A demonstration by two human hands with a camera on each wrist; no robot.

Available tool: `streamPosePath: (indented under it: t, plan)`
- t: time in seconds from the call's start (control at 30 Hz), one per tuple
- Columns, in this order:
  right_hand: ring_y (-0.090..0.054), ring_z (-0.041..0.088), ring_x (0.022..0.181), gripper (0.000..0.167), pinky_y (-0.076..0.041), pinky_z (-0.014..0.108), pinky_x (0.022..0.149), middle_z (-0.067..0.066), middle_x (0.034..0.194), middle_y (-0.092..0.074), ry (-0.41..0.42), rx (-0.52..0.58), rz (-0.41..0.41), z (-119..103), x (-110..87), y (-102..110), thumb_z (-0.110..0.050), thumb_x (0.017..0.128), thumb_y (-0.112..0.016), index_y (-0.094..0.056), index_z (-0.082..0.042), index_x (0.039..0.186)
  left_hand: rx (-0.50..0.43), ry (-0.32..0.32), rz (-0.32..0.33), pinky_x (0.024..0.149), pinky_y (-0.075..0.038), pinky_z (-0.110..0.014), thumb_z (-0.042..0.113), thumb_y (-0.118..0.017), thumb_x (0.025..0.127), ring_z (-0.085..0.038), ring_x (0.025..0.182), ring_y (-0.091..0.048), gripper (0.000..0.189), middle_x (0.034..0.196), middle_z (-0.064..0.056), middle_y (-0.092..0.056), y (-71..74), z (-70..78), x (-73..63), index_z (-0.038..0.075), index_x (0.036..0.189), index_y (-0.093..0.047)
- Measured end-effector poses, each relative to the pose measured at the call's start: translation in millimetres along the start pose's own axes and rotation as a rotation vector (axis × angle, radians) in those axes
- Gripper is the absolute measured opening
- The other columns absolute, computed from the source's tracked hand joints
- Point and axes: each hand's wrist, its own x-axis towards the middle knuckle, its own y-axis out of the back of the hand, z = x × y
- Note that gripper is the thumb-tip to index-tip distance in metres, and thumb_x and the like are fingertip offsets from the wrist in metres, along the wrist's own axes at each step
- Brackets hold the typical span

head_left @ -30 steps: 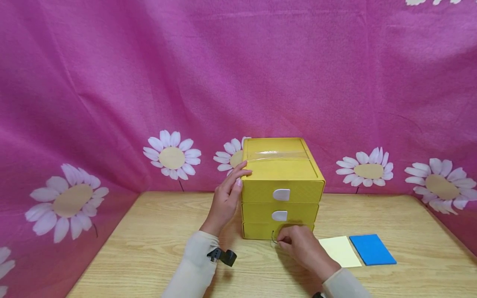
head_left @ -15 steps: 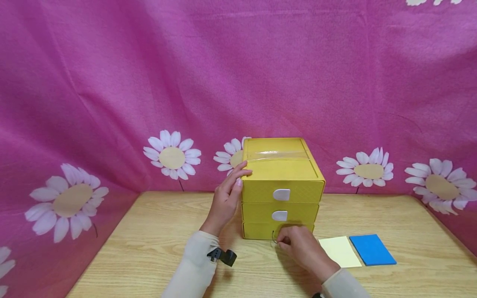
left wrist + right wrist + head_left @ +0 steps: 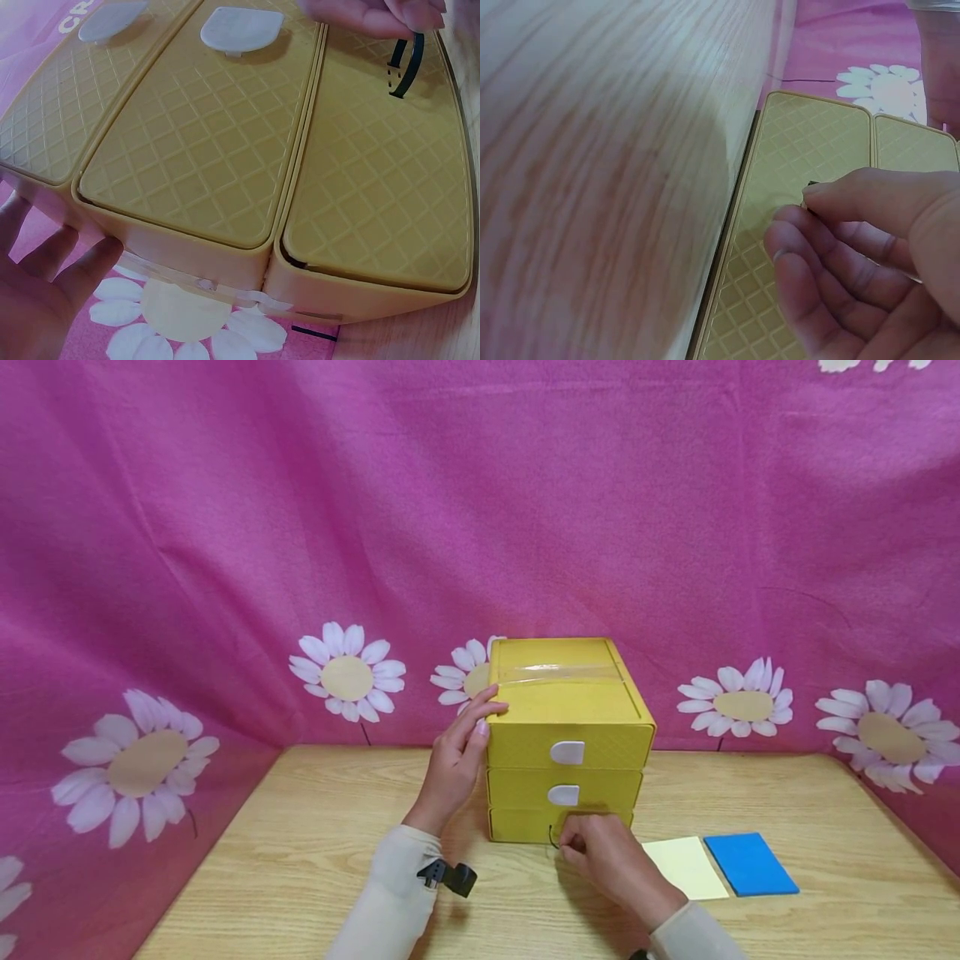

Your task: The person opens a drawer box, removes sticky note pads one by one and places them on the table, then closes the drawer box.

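A yellow unit of three stacked drawers point(image 3: 562, 702) stands on the table, clear tape across its top. White tabs mark the upper two drawers; the bottom drawer point(image 3: 375, 172) has a thin black loop point(image 3: 410, 67), which resembles a cable tie. My right hand point(image 3: 603, 856) pinches this loop between thumb and forefinger, in front of the bottom drawer. Against the unit's upper left side rests my left hand point(image 3: 453, 760), with fingertips over the top edge and fingers fairly straight. All drawer fronts look flush with the unit.
To the right of the unit, a pale yellow square pad point(image 3: 686, 867) and a blue one point(image 3: 752, 863) lie side by side on the wooden table point(image 3: 285, 860). Behind hangs a pink cloth point(image 3: 570, 510) printed with white daisies.
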Motion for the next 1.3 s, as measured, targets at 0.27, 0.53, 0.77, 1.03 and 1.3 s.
streamPosePath:
  t: [0.27, 0.53, 0.77, 1.03, 1.3]
  plan:
    - [-0.042, -0.001, 0.059, 0.026, -0.039, 0.018, 0.052, -0.018, 0.062, -0.049, 0.024, 0.0, 0.009, -1, -1.2, 3, 0.002, 0.07, -0.07, -0.06, -0.022, 0.063, -0.007, -0.003, -0.003, 0.112, -0.031, -0.035, 0.0, -0.04, 0.1, -0.025, 0.138, -0.037, 0.03, 0.145, -0.015, -0.046, -0.2, 1.0, 0.6, -0.001, 0.123, -0.059]
    - [-0.044, -0.001, 0.06, 0.022, -0.04, 0.019, 0.053, -0.017, 0.063, -0.052, 0.034, 0.003, -0.024, -4, -2.6, 6, 0.001, 0.07, -0.07, -0.063, -0.019, 0.065, -0.007, -0.004, -0.003, 0.112, -0.031, -0.035, 0.0, -0.04, 0.1, -0.024, 0.138, -0.037, 0.03, 0.145, -0.015, -0.046, -0.4, 0.4, 0.5, 0.0, 0.123, -0.059]
    - [-0.043, -0.001, 0.059, 0.021, -0.039, 0.019, 0.052, -0.017, 0.063, -0.052, 0.066, -0.023, -0.061, -6, -4.8, 10, 0.002, 0.07, -0.07, -0.064, -0.018, 0.066, -0.003, -0.001, 0.001, 0.112, -0.031, -0.037, 0.0, -0.04, 0.1, -0.025, 0.138, -0.037, 0.03, 0.145, -0.015, -0.046, -0.1, 0.5, 0.0, 0.0, 0.123, -0.059]
    - [-0.043, 0.0, 0.057, 0.02, -0.038, 0.02, 0.049, -0.016, 0.062, -0.053, 0.063, -0.049, -0.134, -10, -6.4, 15, 0.001, 0.07, -0.071, -0.066, -0.018, 0.067, -0.003, 0.007, 0.002, 0.113, -0.031, -0.037, 0.0, -0.04, 0.1, -0.025, 0.138, -0.037, 0.03, 0.145, -0.014, -0.046, 0.2, 1.0, -0.1, 0.0, 0.124, -0.059]
    - [-0.033, -0.001, 0.052, 0.028, -0.03, 0.017, 0.044, -0.018, 0.055, -0.038, 0.096, -0.029, -0.132, -14, -7.3, 16, 0.005, 0.065, -0.062, -0.057, -0.022, 0.057, 0.0, -0.003, 0.009, 0.113, -0.03, -0.035, 0.0, -0.04, 0.1, -0.027, 0.138, -0.038, 0.03, 0.144, -0.016, -0.047, 0.2, 0.3, -0.1, -0.001, 0.123, -0.059]
